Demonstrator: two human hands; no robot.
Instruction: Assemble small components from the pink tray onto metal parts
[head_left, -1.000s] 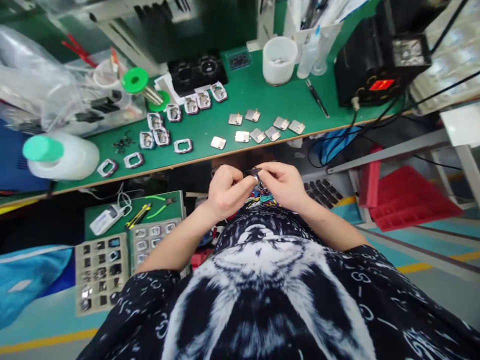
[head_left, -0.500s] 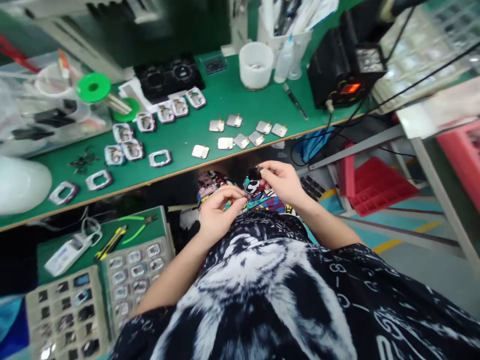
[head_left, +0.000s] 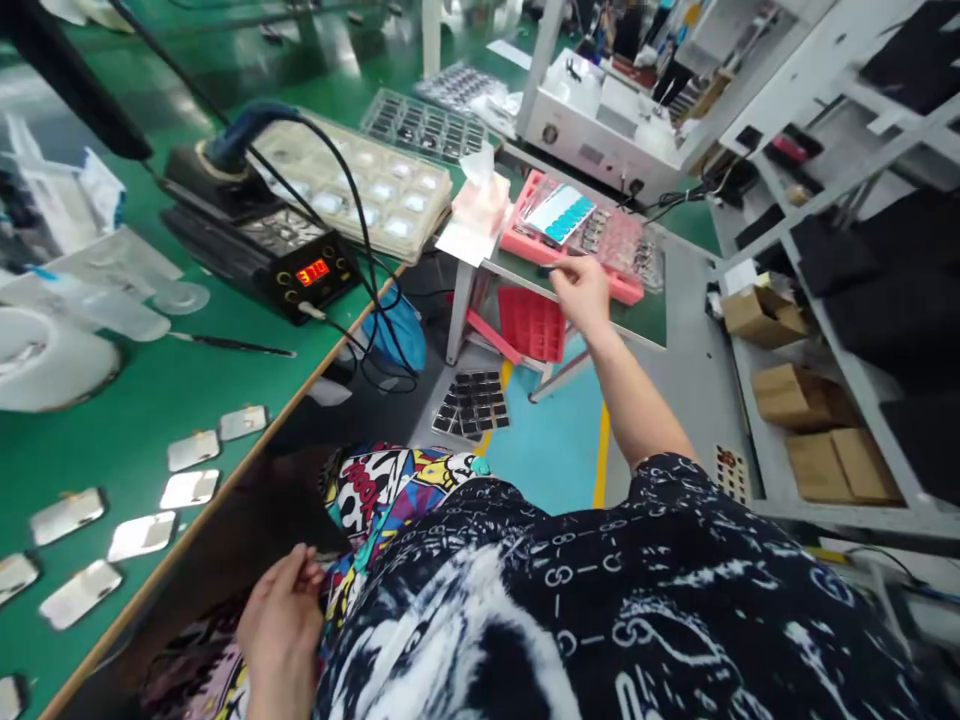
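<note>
My right hand [head_left: 583, 292] reaches out over the small side table, fingertips pinched on a small dark piece [head_left: 550, 268] too small to name. It is just at the near edge of a red tray [head_left: 621, 288] that holds clear plastic packs. Down by my lap, my left hand [head_left: 283, 615] has its fingers curled together; whatever they may hold is hidden. Beside it runs the edge of the green bench, where several flat silver rectangular parts [head_left: 190, 488] lie in loose rows.
A soldering station [head_left: 300, 265] reading 370 stands on the bench, its cable looping over the edge. Behind it lies a compartment tray [head_left: 409, 225]. Tissues [head_left: 480, 205] sit on the side table's corner. Black-celled trays [head_left: 476, 400] are on the floor; shelving with cardboard boxes [head_left: 799, 395] stands right.
My view has swung to the right. My right hand has left my lap and stretched out to the side table with the dark piece; my left hand stays low near my lap.
</note>
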